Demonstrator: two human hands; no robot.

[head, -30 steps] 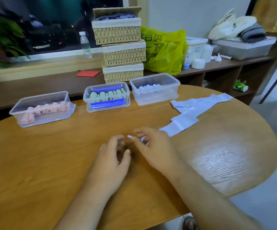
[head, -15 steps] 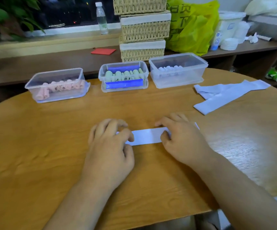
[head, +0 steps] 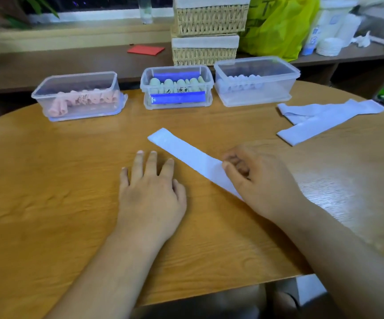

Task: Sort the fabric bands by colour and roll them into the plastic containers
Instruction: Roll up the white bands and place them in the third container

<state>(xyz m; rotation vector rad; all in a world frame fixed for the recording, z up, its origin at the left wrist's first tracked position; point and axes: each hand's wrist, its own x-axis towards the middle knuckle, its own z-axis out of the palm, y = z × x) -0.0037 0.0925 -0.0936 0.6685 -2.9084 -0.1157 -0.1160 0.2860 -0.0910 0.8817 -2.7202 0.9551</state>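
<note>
Band (head: pixel 186 155) swung diagonal, right hand (head: pixel 261 180) pinching edge

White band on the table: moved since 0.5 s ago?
Yes. The white band lay crosswise under both hands; now it runs diagonally, free end swung toward the middle container, right hand pinching its near end, left hand off it.

Left grip (head: pixel 150 199): bare, nails short. Right grip (head: pixel 264 180): bare, thumbnail short. Forearms (head: pixel 117 272) behind both grips: bare to frame edge.
</note>
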